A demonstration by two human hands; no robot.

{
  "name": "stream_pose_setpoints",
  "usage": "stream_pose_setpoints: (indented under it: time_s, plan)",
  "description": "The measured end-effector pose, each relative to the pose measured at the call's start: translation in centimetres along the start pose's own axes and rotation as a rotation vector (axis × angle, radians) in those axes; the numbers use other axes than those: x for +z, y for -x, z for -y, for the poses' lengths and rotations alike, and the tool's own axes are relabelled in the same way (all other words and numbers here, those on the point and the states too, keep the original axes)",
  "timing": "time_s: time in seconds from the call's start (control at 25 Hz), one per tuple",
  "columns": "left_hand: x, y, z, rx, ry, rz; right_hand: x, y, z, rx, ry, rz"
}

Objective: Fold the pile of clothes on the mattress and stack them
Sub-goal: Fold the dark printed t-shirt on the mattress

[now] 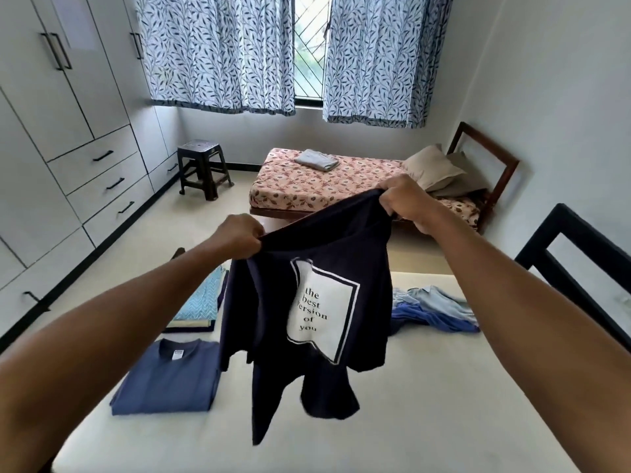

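I hold a navy T-shirt with a white printed patch up in the air over the cream mattress. My left hand grips its upper edge on the left, and my right hand grips the edge higher up on the right. The shirt hangs crumpled, its lower part dangling above the mattress. A folded blue T-shirt lies flat at the left. Behind it sits a folded stack topped by a light blue patterned garment. A loose heap of blue clothes lies at the right.
A second bed with a floral sheet, a folded grey cloth and pillows stands by the far wall. A dark stool is beside it. White wardrobes line the left wall. A black frame edges the mattress at right.
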State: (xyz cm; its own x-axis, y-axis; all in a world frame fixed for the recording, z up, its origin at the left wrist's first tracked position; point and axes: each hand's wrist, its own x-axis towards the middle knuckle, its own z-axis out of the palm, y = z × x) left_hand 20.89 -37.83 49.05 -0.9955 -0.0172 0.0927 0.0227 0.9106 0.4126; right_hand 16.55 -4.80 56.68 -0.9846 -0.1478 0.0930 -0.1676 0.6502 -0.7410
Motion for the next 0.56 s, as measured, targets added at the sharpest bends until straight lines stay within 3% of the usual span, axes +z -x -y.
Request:
stream_pose_setpoints:
  time_s: [0.08, 0.24, 0.36, 0.44, 0.56]
  plan:
    - [-0.3, 0.1, 0.5, 0.015, -0.049, 0.019, 0.1, 0.8, -0.7, -0.03, 0.083, 0.111]
    - [-1.0, 0.0, -0.9, -0.057, 0.401, -0.163, 0.2, 1.0, -2.7, -0.006, 0.197, 0.249]
    - [-0.4, 1.3, -1.7, -0.034, 0.497, 0.056, -0.7, 0.5, -2.8, 0.02, 0.206, 0.166]
    - [-0.9, 2.2, -1.8, -0.006, 0.477, 0.235, -1.3, 0.0, -3.1, 0.084, 0.115, 0.083]
    - [-1.7, 2.5, -2.7, 0.033, 0.651, 0.412, -1.6, -0.9, -3.2, 0.172, -0.061, -0.045]
